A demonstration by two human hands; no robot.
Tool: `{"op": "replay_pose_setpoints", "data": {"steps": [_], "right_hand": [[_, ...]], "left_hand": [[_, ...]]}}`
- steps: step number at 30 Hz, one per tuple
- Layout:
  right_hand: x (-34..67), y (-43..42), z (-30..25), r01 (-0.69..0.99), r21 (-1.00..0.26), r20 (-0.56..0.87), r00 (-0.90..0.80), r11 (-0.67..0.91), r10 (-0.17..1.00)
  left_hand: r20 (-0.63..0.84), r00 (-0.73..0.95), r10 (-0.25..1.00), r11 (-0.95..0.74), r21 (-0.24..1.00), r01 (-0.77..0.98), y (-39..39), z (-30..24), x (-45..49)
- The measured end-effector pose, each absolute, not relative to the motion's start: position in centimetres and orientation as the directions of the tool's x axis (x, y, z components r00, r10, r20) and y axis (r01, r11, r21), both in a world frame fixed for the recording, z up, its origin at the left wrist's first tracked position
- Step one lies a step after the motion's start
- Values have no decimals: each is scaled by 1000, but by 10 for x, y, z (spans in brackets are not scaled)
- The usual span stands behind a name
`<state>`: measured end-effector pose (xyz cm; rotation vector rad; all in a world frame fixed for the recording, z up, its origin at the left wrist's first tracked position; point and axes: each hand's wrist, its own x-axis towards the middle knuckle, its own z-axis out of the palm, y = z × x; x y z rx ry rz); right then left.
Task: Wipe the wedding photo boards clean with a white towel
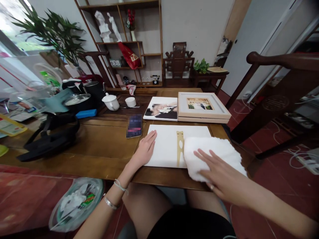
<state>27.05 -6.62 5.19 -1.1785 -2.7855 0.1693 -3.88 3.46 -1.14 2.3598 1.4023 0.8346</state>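
Note:
My left hand lies flat along the left edge of a white rectangular panel, its fingers stretched out. A narrow gold-coloured strip with an oval opening runs down the panel's middle. Over the panel's right part and past the table edge spreads a fluffy white cloth. My right hand rests on top of this cloth with fingers spread. What lies under the cloth is hidden. Just beyond the panel are a photo print and a pale wooden frame holding a small picture.
A phone lies left of the panel on the wooden table. Farther left are a white lidded cup, a blue box and a black strap. A lined bin stands below; a chair is at right.

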Motion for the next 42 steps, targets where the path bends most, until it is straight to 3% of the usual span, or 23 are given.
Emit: {"op": "replay_pose_setpoints", "data": {"steps": [6,13,19,25,29,34,42], "right_hand": [[273,-42,64,729,-176,-9,-673,661,740],[283,47,43,738,-66,167,-655,671,737],[282,-24,57,782,-161,15,-608,602,794],[269,-82,87,774,-251,-124,-622,581,774],[263,-26,73,788,-144,51,-598,598,800],[265,35,43,741,-89,217,-638,666,739],[255,-28,51,390,-243,131,-894,888,428]], "left_hand": [[304,378,874,-484,490,725,34,-9,-39],[310,373,874,-484,500,718,33,-6,-39],[299,381,875,-483,482,731,33,-7,-38],[302,388,871,-490,465,737,33,-9,-38],[303,391,869,-493,468,734,34,-7,-38],[279,387,879,-476,469,743,33,-5,-38],[281,378,882,-470,482,739,33,-6,-38]]}}
